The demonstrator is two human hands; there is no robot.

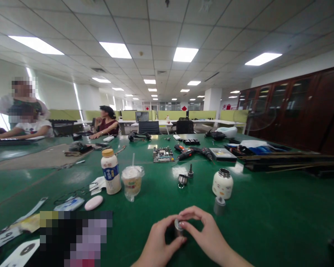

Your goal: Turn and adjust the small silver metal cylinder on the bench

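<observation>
My left hand (pixel 161 237) is closed round a small grey metallic cylinder (pixel 179 230), held low over the green table at the front. From the other side, the fingers and thumb of my right hand (pixel 202 226) close on its top rim. Fingers partly cover the piece, so its exact kind cannot be made out. To the right stands a cream, patterned thermos bottle (pixel 222 184) with its mouth uncovered. Just in front of the bottle is a grey cylindrical cup-like piece (pixel 219 206). Farther back are a shiny metal cap with a ring (pixel 182 180) and a dark stepped part (pixel 190 171).
A milk-drink bottle (pixel 111 172) and a lidded plastic cup with a straw (pixel 132 181) stand left. Behind lie a circuit board (pixel 163 154), power drills (pixel 186 152) and a flat box (pixel 222 154). Long strips (pixel 289 163) lie right. Several people sit or stand at the far left.
</observation>
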